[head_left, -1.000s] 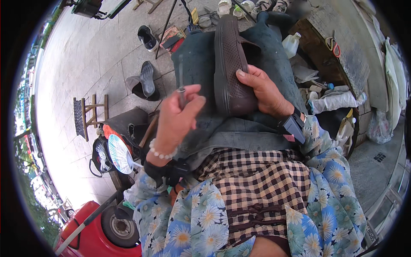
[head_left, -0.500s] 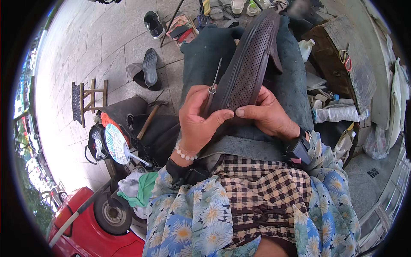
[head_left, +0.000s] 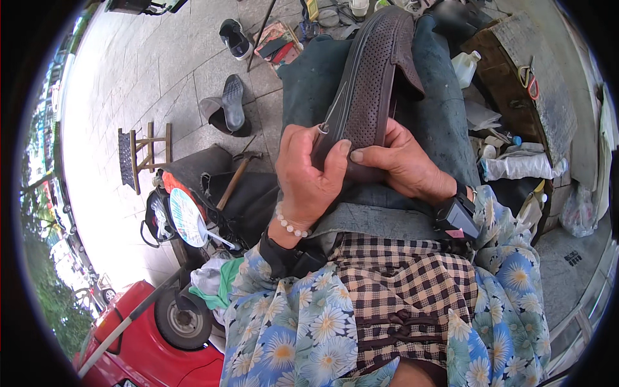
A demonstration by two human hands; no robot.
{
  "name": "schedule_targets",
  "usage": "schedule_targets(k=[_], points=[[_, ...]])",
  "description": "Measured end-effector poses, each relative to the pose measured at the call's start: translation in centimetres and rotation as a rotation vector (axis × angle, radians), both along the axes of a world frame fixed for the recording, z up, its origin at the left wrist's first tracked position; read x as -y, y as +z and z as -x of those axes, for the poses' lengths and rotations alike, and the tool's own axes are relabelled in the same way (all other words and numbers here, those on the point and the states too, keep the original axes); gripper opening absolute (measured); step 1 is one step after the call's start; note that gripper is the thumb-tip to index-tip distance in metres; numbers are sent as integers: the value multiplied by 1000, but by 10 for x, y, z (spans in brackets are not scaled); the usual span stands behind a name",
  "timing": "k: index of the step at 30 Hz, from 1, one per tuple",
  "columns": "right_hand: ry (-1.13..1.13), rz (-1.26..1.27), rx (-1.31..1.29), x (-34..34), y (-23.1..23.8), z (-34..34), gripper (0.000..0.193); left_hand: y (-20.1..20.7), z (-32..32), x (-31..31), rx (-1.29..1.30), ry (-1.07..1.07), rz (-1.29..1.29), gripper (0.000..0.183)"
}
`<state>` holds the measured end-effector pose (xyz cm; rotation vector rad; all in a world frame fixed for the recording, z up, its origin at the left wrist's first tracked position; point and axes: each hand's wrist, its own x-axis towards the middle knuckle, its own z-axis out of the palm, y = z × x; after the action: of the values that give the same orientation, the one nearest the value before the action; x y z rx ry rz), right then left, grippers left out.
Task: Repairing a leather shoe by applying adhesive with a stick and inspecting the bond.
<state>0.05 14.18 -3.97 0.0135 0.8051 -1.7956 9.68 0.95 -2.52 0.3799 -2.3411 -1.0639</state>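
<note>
A brown perforated leather shoe (head_left: 369, 97) lies tilted over my lap, its toe pointing away from me. My right hand (head_left: 409, 161) grips the heel end from the right, thumb on the leather. At the left side of the heel, my left hand (head_left: 306, 164) is closed round an awl (head_left: 333, 109), and its thumb presses against the shoe. The awl's thin metal shaft slants up along the sole edge; its handle is mostly hidden in my fingers. I cannot tell whether the tip touches the sole. A dark green apron (head_left: 309, 77) covers my legs beneath the shoe.
On the left are a hammer (head_left: 236, 177), a hand fan (head_left: 187, 216), a small folding stool (head_left: 148, 155) and loose shoes, one a grey slip-on (head_left: 233, 103). To the right stands a wooden box (head_left: 509, 71) with scissors (head_left: 530, 80) on it, beside a white jug (head_left: 465, 68).
The awl's shaft has tipped right, closer to the sole edge. My left thumb has risen against the shoe, and the shoe has turned slightly. The whole view has shifted a little.
</note>
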Motion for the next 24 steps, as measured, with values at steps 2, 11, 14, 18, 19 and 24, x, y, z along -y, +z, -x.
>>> schedule_targets(k=[2, 11, 14, 18, 19, 24], points=[[-2, -6, -40, 1, 1, -2, 35, 2, 5, 0, 80, 79, 73, 19], [-48, 10, -27, -2, -2, -5, 35, 6, -2, 11, 130, 148, -903, 29], [-37, 22, -35, -3, -5, -5, 34, 8, -8, 3, 187, 80, -713, 27], [-25, 39, -25, -3, -5, -5, 32, -4, -9, 3, 43, -72, -152, 26], [-30, 41, -23, -2, -4, -5, 32, -3, -7, 2, 63, -44, -94, 28], [-83, 30, -30, 3, -1, -7, 32, -4, 0, 3, 89, 13, -19, 26]])
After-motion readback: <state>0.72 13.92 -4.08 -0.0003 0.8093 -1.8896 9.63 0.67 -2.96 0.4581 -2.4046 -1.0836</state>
